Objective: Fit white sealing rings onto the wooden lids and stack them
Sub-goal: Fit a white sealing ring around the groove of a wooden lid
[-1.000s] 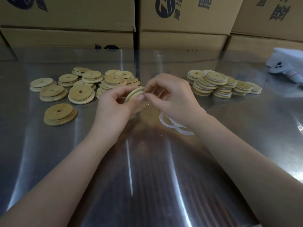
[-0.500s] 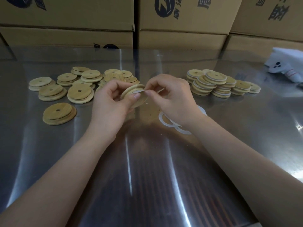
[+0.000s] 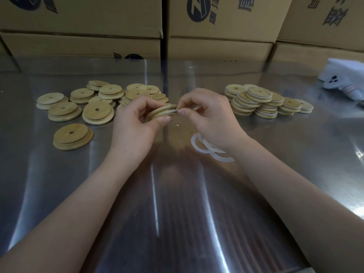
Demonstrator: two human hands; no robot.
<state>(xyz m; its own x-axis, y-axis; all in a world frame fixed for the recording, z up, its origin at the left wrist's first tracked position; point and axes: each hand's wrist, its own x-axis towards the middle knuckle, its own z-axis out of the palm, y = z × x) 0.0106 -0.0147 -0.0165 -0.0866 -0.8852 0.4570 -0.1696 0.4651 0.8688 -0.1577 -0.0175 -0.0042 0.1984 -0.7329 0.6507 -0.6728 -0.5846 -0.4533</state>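
**Head view.** The left hand [image 3: 136,123] has its fingers curled round one wooden lid [image 3: 162,112] and holds it tilted above the surface [image 3: 177,203], thumb at the near edge. The right hand [image 3: 208,115] pinches a white ring [image 3: 174,111] between thumb and forefinger at the lid's right-hand rim. Only a thin pale sliver of the ring shows, in the groove between the lid's two steps. The fingers hide the far side, so how much of the ring is seated cannot be told.

**Step in hand (judged):** working the ring into the groove. The fit looks partial.

**Notes for doing it well:**
- The left hand should grip the lid by its flat faces and leave the groove free all round.
- The right hand should walk its pinch along the rim in short stages, stretching the ring only enough to clear the step.
- Turning the lid within the left hand is probably easier than reaching round it.
- To finish, run a fingertip round the groove to check the ring lies flat, with no twist or raised loop.

**Supplies:**
- Spare rings [image 3: 199,146] lie overlapping on the surface under the right wrist.
- Bare lids [image 3: 98,113] are scattered at left.
- Ringed lids [image 3: 258,95], showing white edges, are stacked at right, well apart from the bare ones. The finished lid presumably goes there.
- Cardboard boxes [image 3: 88,42] stand behind.
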